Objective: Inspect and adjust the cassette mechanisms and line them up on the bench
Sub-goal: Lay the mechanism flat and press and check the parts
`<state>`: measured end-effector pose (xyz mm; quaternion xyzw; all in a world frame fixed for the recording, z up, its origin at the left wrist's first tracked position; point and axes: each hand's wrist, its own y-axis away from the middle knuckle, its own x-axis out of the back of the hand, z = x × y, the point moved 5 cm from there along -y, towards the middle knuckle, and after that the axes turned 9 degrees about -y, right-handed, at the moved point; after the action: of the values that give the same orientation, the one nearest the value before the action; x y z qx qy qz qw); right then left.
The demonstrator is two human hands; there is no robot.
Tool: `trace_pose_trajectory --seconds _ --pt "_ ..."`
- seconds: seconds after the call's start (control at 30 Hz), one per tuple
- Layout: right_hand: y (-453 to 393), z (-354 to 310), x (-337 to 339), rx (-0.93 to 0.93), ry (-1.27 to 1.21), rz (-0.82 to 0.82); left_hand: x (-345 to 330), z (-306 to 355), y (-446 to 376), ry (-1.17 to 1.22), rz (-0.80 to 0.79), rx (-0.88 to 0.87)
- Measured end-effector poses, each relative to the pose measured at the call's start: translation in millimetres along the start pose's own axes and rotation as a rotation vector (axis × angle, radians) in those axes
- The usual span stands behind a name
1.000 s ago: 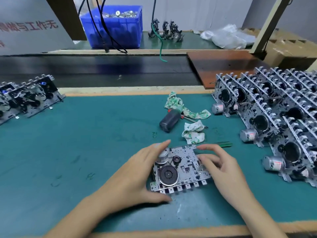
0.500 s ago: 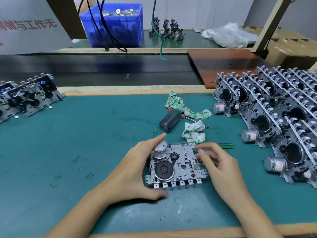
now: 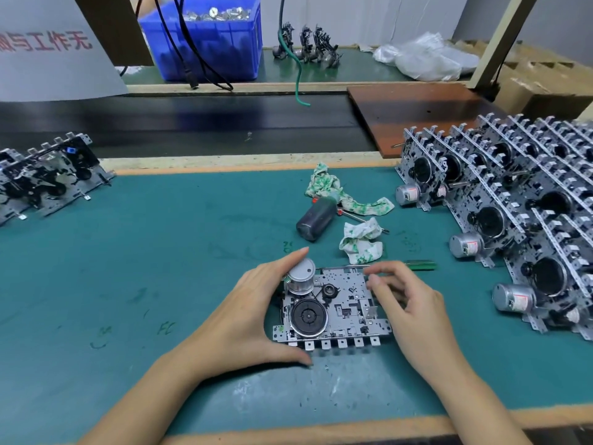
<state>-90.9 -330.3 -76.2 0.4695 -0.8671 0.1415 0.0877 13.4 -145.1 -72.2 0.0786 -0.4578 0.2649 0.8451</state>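
Metal cassette mechanism (image 3: 333,311) flat between left grip (image 3: 247,319) clasping, right grip (image 3: 414,313) pinching.

Red Chinese characters reading "与工作无", cut off at the left by a partly seen character, stand on the grey sign panel (image 3: 54,56) at the upper left, while faint handwritten marks resembling "FC" sit on the green bench mat (image 3: 167,328), and the motor labels are too small to read

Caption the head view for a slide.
Both hands, left hand and right hand, hold a cassette mechanism flat on the green bench mat, finished units stacked at right.
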Motion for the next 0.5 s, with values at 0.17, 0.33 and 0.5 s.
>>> trace_pose_trajectory --seconds 0.17,0.33,0.5 --pt "0 -8 4 0.05 0.041 0.073 -3 -1 2 0.043 -0.036 0.006" --pt "-24 -42 13 0.284 0.373 0.111 -4 2 0 0.003 -0.025 -0.012" --pt "-75 -64 -23 0.479 0.742 -0.116 -3 2 0 -0.011 -0.004 -0.025"
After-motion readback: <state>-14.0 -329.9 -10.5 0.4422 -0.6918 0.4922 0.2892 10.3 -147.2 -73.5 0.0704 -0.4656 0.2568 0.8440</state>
